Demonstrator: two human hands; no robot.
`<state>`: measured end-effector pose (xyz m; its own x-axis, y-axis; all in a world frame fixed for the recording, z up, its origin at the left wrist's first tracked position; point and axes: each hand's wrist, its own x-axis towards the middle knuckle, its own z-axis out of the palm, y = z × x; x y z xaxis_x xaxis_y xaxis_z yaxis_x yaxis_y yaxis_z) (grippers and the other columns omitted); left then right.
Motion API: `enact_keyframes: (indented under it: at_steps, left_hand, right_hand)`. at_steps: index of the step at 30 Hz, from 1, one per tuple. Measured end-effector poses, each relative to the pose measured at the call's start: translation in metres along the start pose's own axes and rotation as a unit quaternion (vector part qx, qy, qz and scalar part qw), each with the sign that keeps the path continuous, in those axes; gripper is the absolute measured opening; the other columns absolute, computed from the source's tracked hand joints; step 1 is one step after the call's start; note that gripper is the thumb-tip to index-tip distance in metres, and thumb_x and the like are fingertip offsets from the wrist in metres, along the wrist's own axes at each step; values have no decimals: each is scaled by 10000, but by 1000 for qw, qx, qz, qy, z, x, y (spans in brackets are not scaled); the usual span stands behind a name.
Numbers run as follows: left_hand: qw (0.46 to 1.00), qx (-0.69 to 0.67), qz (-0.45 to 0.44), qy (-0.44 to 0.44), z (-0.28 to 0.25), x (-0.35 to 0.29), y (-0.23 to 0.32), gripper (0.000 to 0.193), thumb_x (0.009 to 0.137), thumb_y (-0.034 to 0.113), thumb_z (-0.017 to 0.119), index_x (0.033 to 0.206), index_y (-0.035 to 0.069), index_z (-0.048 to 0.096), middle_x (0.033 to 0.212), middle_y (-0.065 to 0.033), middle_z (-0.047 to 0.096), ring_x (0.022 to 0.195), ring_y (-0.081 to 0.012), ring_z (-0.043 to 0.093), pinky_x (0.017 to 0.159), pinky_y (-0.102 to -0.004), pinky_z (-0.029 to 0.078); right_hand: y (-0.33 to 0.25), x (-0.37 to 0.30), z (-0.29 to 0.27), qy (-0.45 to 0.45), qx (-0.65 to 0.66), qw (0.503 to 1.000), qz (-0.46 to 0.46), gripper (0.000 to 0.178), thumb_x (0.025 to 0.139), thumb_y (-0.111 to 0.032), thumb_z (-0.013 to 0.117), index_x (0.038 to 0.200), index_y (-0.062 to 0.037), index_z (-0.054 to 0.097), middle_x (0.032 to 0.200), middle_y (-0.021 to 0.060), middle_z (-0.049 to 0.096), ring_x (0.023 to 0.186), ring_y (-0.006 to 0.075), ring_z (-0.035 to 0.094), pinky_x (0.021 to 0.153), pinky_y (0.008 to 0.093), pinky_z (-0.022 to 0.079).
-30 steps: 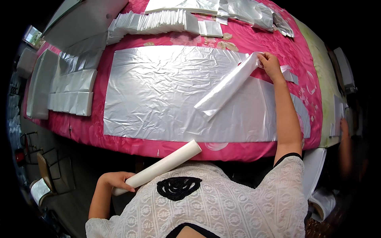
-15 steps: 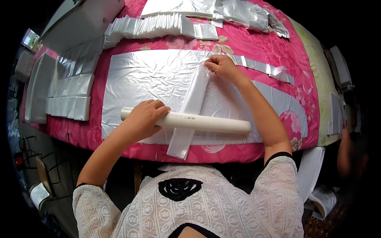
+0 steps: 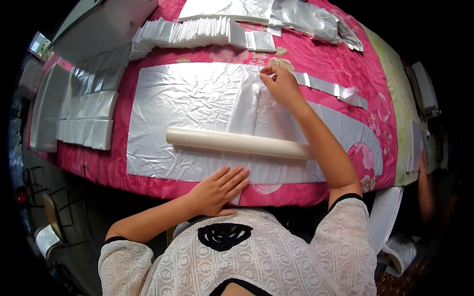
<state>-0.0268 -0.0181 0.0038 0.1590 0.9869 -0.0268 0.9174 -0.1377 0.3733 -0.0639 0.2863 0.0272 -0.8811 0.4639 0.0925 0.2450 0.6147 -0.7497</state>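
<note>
A silvery-white plastic sheet point(image 3: 173, 98) lies wrinkled across the pink cloth before me. Over it runs a folded strip of thin plastic film point(image 3: 243, 106), from the far edge toward my body. My left hand point(image 3: 219, 190) rests flat on the strip's near end at the table edge, fingers stretched out and slightly apart. At the far end, my right hand point(image 3: 279, 84) has bent fingers, thumb and forefinger together at the film's edge. A white plastic pipe point(image 3: 237, 143) lies crosswise over the strip, untouched by the left hand; its right end meets the right forearm's outline.
A long row of folded white packets point(image 3: 197, 33) stands at the back, with more packets point(image 3: 91, 106) on the left beside a white bin point(image 3: 47, 108). Silvery plastic bags point(image 3: 301, 19) lie at the far side. A narrow plastic strip point(image 3: 326, 88) is at right.
My left hand has let go of the pipe and moved down to the strip's near end. The pipe's left end has shifted right. My right hand has moved slightly right.
</note>
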Motion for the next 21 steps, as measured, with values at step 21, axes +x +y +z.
enact_keyframes:
  at_steps: [21]
  left_hand:
    - [989,133,-17,57,27,3,22,638,784,249,523,1336,-8,333,1428,-185,274,1339,-305,248,1076,-445,213]
  right_hand:
    - [-1,2,18,-14,-181,956,-228,449,751,-80,628,1193,-116,558,1115,103,572,1041,285,512,915,372,409]
